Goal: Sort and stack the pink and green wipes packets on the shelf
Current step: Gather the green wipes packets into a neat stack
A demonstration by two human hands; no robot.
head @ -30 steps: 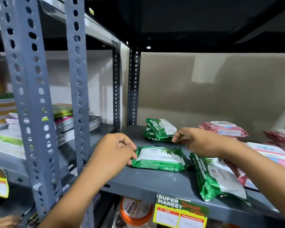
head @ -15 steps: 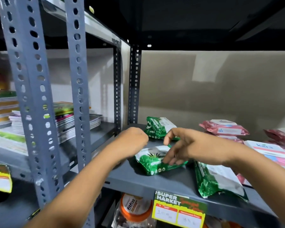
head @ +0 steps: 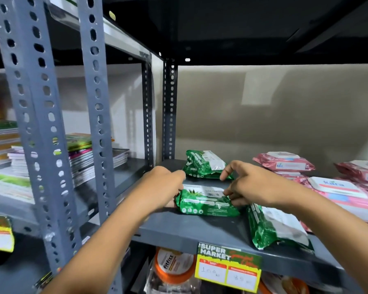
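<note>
1. The grey shelf [head: 200,232] carries pink packets [head: 285,164] at its right and green ones at its left.
2. A green packet [head: 206,203] lies near the front edge.
3. Your left hand [head: 162,185] and right hand [head: 249,185] pinch its two ends, fingers closed on it.

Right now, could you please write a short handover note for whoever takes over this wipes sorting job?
Left hand and right hand: both grip the ends of the front green packet on the shelf.
Greens: one behind it, one standing on edge at the right.
Pink packets lie further right, partly piled.
Done: colours mostly separated.
Left: stack the three greens, tidy the pinks.
</note>
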